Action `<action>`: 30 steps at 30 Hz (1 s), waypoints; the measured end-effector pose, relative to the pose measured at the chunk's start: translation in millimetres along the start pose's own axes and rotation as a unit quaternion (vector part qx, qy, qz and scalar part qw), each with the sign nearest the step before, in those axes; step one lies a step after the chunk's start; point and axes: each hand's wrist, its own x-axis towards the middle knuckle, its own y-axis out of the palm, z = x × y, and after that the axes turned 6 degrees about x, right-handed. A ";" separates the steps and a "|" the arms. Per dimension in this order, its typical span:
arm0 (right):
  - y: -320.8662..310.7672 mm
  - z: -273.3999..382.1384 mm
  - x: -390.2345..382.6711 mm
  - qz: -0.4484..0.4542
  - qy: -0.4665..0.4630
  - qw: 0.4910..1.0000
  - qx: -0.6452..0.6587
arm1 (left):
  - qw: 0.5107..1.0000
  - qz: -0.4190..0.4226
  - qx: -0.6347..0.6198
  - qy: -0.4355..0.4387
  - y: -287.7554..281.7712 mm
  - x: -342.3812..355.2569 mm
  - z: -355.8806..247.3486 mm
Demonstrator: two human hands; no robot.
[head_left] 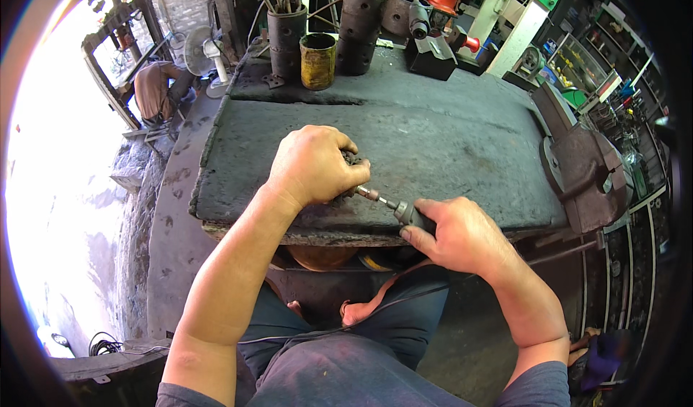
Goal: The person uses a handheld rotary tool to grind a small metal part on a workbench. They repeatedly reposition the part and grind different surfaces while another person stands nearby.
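My left hand [316, 163] is closed around a small dark part [351, 158] above the front of the dark workbench [447, 151]. The fingers hide most of that part, so its kind does not show. In my right hand [463, 235] is a rotary grinder [411, 216] with a dark grey body. Its slim metal nose points up and left, and the tip reaches the part under my left thumb. Whether the tip touches the part or spins, I cannot tell.
At the bench's back stand a yellow tin [318, 62], a dark metal cylinder [287, 42] holding tools, and a black box [432, 59]. A bench vise [593, 180] is at the right end. A cable [307, 335] crosses my lap. Far left, a person [155, 93] bends near a fan [202, 52].
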 end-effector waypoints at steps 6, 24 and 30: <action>3.9 -4.9 0.3 -0.006 -0.013 1.000 0.001 | 1.000 -0.003 0.003 -0.001 2.0 0.6 1.4; 1.3 -2.9 2.8 -0.011 0.008 1.000 0.003 | 1.000 0.002 -0.001 -0.003 0.0 -2.2 -0.6; 0.4 -1.9 1.9 -0.006 0.010 1.000 0.012 | 1.000 -0.008 0.003 0.006 1.2 -0.3 1.1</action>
